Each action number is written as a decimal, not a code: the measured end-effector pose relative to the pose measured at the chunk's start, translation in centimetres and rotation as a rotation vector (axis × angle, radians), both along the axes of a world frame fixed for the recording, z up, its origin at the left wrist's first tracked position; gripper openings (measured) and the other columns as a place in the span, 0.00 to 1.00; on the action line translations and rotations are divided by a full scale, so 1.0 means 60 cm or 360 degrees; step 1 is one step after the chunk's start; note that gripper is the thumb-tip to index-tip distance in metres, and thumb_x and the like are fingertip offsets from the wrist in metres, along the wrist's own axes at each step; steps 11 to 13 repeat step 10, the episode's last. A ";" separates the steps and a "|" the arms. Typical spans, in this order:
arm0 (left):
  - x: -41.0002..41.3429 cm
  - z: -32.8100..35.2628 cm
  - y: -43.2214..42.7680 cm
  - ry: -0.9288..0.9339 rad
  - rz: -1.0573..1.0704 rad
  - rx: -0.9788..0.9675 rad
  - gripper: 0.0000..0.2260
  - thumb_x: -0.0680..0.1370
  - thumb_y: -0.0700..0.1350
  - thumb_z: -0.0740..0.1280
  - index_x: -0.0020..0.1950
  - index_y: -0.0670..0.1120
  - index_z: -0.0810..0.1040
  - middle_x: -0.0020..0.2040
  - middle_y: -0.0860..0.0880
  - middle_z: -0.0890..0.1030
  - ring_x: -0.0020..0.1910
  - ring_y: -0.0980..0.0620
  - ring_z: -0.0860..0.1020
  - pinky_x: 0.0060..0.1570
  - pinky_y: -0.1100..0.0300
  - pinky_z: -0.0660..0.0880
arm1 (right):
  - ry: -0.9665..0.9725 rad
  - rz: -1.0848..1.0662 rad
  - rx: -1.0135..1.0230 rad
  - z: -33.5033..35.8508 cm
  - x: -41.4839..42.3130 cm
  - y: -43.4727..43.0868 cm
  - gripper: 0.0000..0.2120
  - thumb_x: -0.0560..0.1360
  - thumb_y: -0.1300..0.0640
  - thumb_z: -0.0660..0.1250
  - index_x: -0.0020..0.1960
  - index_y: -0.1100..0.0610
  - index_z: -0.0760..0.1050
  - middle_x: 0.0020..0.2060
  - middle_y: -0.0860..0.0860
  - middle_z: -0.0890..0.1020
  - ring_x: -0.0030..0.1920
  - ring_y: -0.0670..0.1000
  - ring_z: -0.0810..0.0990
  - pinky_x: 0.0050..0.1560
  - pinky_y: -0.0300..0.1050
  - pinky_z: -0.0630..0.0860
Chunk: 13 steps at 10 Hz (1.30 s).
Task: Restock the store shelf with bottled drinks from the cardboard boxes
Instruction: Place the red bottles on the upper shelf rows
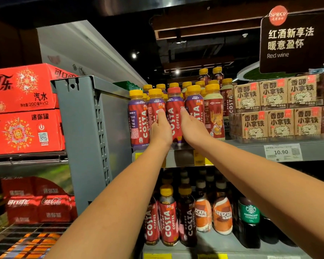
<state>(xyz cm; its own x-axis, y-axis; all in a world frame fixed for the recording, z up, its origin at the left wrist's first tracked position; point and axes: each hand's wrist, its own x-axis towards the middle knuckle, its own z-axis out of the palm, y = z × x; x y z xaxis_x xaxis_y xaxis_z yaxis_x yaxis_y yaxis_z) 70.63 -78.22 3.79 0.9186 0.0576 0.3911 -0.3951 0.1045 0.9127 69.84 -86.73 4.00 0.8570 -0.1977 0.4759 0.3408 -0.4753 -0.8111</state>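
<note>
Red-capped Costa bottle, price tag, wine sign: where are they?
Red-capped Costa bottle (174, 118): head view, red label.
Price tag (282, 152): head view, printed price.
Wine sign (295, 44): head view, lettered face.

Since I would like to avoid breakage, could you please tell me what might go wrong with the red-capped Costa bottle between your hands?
1. The red-capped bottle sits right at the front edge of the shelf, so it may tip off once the left hand and right hand let go.
2. The yellow-capped bottles crowd it on both sides, so pushing it further in could topple them.
</note>
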 end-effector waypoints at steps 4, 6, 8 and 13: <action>-0.006 0.006 -0.001 0.0067 -0.0129 -0.0006 0.27 0.82 0.60 0.47 0.69 0.43 0.70 0.39 0.53 0.73 0.43 0.56 0.74 0.47 0.62 0.69 | -0.0033 0.0067 0.0096 0.001 0.001 0.000 0.30 0.81 0.40 0.42 0.60 0.58 0.75 0.53 0.55 0.81 0.54 0.55 0.79 0.62 0.56 0.73; -0.005 0.001 0.002 0.0035 -0.0128 -0.0012 0.26 0.82 0.59 0.49 0.68 0.41 0.70 0.39 0.53 0.73 0.39 0.58 0.72 0.39 0.62 0.69 | 0.0061 0.0074 0.0164 0.007 0.006 0.005 0.33 0.79 0.37 0.41 0.67 0.58 0.71 0.58 0.56 0.79 0.59 0.56 0.77 0.64 0.57 0.71; -0.011 0.005 0.008 -0.0011 -0.0144 0.0144 0.18 0.82 0.56 0.51 0.44 0.47 0.73 0.39 0.51 0.75 0.41 0.54 0.75 0.44 0.59 0.73 | 0.0109 -0.0042 0.0161 0.012 -0.001 -0.005 0.29 0.80 0.39 0.45 0.56 0.61 0.73 0.49 0.55 0.79 0.53 0.56 0.78 0.56 0.51 0.74; -0.025 0.026 0.028 -0.0274 0.0263 0.0973 0.17 0.81 0.53 0.56 0.58 0.43 0.75 0.50 0.47 0.79 0.39 0.53 0.76 0.37 0.59 0.72 | 0.0016 -0.0371 -0.0656 0.039 -0.063 -0.061 0.21 0.81 0.46 0.51 0.36 0.56 0.68 0.35 0.53 0.74 0.42 0.55 0.73 0.38 0.44 0.65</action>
